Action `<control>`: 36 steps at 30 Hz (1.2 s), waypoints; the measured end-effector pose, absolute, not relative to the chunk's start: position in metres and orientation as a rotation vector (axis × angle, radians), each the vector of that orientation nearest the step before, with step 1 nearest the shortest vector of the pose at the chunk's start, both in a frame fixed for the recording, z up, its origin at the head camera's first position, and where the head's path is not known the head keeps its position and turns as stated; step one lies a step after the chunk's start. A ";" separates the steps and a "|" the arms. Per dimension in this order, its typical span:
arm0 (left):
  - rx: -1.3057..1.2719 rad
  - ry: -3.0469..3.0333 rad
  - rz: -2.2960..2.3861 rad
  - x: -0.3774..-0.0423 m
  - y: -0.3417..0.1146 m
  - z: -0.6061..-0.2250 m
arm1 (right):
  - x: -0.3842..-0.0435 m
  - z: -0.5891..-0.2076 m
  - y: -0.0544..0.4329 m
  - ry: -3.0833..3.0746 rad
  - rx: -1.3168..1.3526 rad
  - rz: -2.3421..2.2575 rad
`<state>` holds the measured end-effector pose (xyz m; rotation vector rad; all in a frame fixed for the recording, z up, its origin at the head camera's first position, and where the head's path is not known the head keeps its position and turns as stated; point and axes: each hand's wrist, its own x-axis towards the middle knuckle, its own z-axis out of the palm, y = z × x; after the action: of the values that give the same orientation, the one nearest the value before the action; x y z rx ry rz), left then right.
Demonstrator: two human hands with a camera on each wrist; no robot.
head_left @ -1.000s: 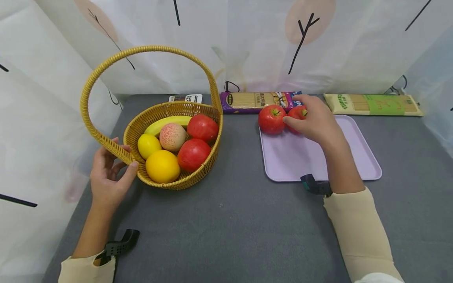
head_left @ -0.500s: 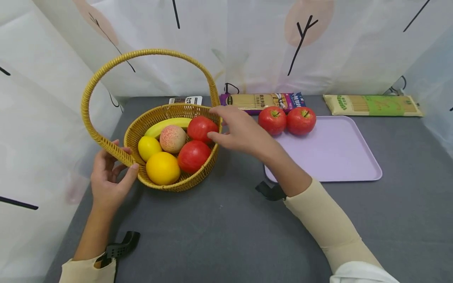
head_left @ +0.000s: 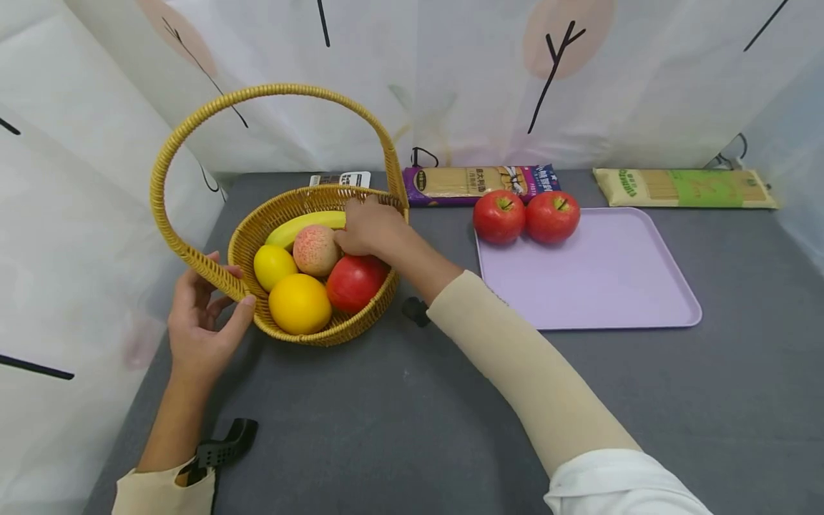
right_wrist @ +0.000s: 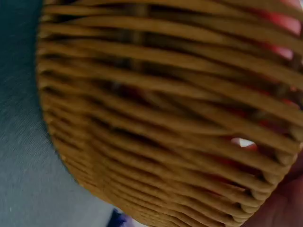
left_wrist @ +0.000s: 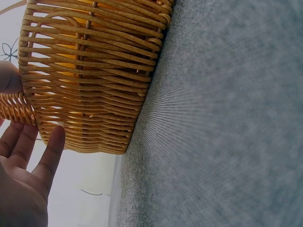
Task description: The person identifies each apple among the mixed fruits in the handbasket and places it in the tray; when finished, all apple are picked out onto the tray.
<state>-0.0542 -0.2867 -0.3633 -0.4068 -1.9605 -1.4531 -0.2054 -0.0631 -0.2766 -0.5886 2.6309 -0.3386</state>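
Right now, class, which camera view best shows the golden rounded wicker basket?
The head view: the basket appears nearly whole, arched handle included. The left wrist view shows mostly its outer side; the right wrist view, blurred weave.

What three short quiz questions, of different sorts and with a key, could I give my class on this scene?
1. Multiple choice: what is the left hand holding?
A) the purple packet
B) the handle of the basket
C) the peach

2. True or false: the right hand is over the green packet.

3. Count: how many red apples sit at the far left part of the lilac tray?

Key:
1. B, near the handle's foot.
2. False; it reaches into the basket, over the fruit.
3. Two.
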 end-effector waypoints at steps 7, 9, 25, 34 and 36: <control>-0.404 -1.966 -1.462 -0.056 -0.285 -0.365 | -0.217 -0.282 -0.064 2.627 -0.528 -0.436; -0.406 -1.976 -1.450 -0.056 -0.284 -0.365 | -0.216 -0.283 -0.063 2.646 -0.519 -0.452; -0.368 -2.002 -1.444 -0.054 -0.287 -0.366 | -0.202 -0.305 -0.065 2.896 -0.553 -0.434; -0.373 -2.004 -1.434 -0.054 -0.285 -0.364 | -0.200 -0.309 -0.052 2.872 -0.857 -0.776; -0.370 -2.002 -1.434 -0.054 -0.285 -0.364 | -0.200 -0.309 -0.050 2.863 -0.888 -0.840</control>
<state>-0.0544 -0.2853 -0.3644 -0.3704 -2.0019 -1.4336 -0.2000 -0.0499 -0.3094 -0.8875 2.8626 -0.8398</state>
